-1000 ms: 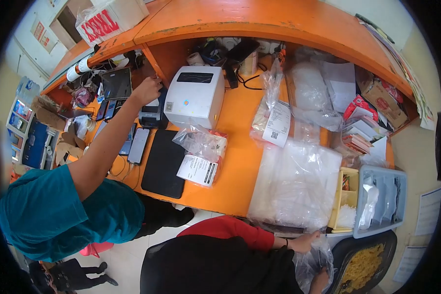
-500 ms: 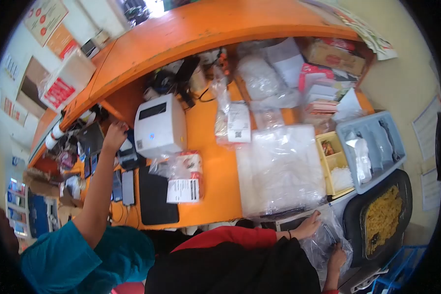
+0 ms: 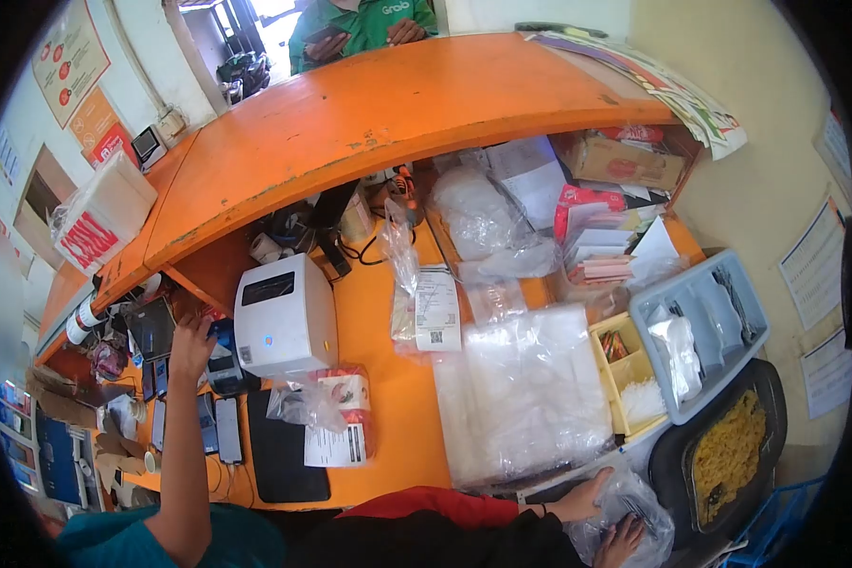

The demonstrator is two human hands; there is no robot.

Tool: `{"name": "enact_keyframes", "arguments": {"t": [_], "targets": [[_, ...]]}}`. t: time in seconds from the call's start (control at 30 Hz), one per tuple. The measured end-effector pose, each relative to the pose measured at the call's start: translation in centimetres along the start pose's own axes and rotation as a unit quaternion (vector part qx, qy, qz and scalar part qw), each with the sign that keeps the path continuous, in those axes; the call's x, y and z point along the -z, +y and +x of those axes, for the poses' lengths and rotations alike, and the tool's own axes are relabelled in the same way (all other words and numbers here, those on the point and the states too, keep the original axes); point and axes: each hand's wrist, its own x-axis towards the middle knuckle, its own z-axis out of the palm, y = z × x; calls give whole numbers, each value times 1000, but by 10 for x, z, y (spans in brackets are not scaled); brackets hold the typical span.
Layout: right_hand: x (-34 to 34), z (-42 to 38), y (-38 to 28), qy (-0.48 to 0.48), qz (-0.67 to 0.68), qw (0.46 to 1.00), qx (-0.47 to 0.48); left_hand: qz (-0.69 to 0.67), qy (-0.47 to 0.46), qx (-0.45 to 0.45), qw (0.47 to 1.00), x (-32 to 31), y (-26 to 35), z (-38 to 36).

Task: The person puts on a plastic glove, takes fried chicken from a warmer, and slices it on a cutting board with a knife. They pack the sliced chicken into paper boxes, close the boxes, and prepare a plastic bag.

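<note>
At the counter's lower right, a clear plastic bag is crumpled between my two hands. My left hand, with a dark band at the wrist, grips the bag's left side. Lower down, my right hand is closed on the near side of the same bag. Some dark, thin shape shows through the plastic, but I cannot make out what it is. Just beyond my left hand lies a stack of clear plastic bags. Right of the bag stands a black tub with yellow food.
A co-worker's hand reaches beside the white printer at left. Two bagged packages with receipts, one package nearer, lie mid-counter. A blue-grey cutlery tray and a yellow divided box sit right. Across the counter stands a person in green.
The view has tilted up, bringing the person in green into sight. My right hand has come closer to my left, and the bag is more bunched. The co-worker's hand stays near the printer.
</note>
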Motion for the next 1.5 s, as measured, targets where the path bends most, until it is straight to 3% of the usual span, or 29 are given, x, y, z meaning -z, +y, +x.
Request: {"name": "enact_keyframes", "arguments": {"t": [0.07,0.2,0.27,0.33,0.37,0.43,0.47,0.5,0.53,0.57,0.6,0.67,0.8,0.9,1.0,1.2,1.37,1.47,1.5], "targets": [[5,0,-15,-39,38,996,-71,10,3,-39,999,1,-10,4],[-1,7,-10,-90,73,987,-108,7,-30,-34,999,8,-1,5],[23,15,-27,36,170,973,-151,35,-24,-85,995,4,-4,8],[36,1,-32,84,194,967,-144,76,-55,-92,991,25,32,11],[54,-6,-41,123,226,956,-144,72,-70,-115,988,15,-1,15],[70,-33,-42,154,190,947,-210,194,-87,-140,967,39,50,2],[77,-47,-38,196,175,933,-246,248,-34,-224,942,37,48,1],[73,-68,-31,234,159,913,-294,240,-33,-184,953,39,65,-2],[67,-91,-19,267,147,888,-343,184,9,-259,948,31,79,0],[63,-110,-3,301,139,865,-377,187,-7,-293,938,23,97,2],[59,-127,12,274,137,861,-406,194,-7,-322,927,12,108,2],[46,-166,55,224,153,857,-439,148,-114,-378,907,-48,105,-3],[14,-199,65,-11,66,900,-430,148,-233,-395,876,-136,113,-37],[19,-213,46,-20,109,903,-415,95,-269,-281,916,-199,80,-52],[25,-223,51,3,123,914,-386,142,-242,-230,932,-254,40,-52],[25,-225,63,46,149,921,-357,195,-81,-268,940,-358,10,-24],[21,-230,71,53,226,911,-340,121,-34,-218,968,-377,-2,-10],[69,-239,78,51,319,910,-259,93,-66,-222,968,-363,-5,-2],[119,-244,95,92,408,897,-143,161,-61,-240,956,-356,10,-9]]}}
